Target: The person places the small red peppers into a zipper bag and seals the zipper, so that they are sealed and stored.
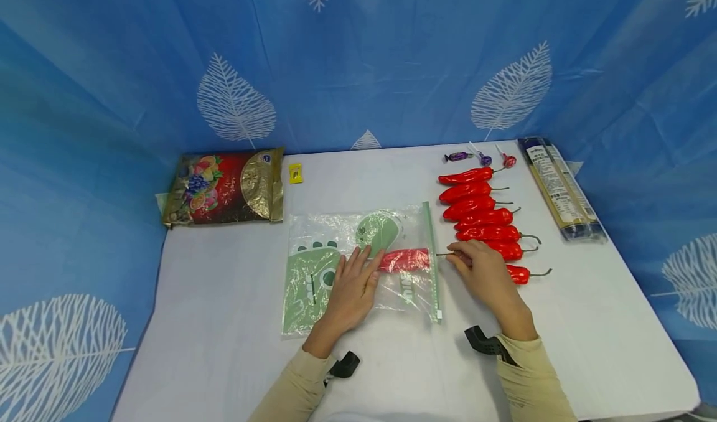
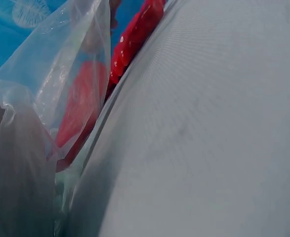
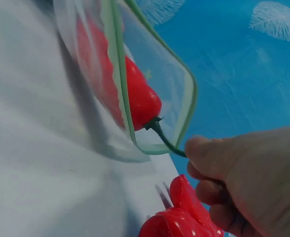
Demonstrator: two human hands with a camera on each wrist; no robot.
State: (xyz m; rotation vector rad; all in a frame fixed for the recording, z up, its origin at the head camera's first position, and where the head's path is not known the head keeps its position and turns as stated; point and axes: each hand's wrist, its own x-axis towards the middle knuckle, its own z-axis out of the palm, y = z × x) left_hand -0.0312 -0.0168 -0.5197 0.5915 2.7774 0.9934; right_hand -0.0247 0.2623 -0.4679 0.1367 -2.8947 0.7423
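Note:
A clear zip bag (image 1: 302, 266) with green printed shapes lies on the white table, its green zip edge (image 1: 431, 223) to the right. Inside it is a red chili pepper (image 1: 406, 259), its stem sticking out through the mouth. My right hand (image 1: 486, 276) pinches that stem between thumb and fingertips just outside the opening. Seen in the right wrist view, the bag's mouth (image 3: 191, 94) gapes around the chili pepper (image 3: 144, 101). My left hand (image 1: 354, 288) rests on the bag with fingers extended, near the pepper's tip. Loose film (image 2: 51, 64) stands up in the left wrist view.
Right of the bag, several red chili peppers (image 1: 470, 192) lie in a column. Behind them are a purple wrapped candy (image 1: 458, 157) and two lollipops (image 1: 508, 159). A long packet (image 1: 560, 188) lies far right. At back left are a fruit candy bag (image 1: 224, 188) and a yellow candy (image 1: 295, 173).

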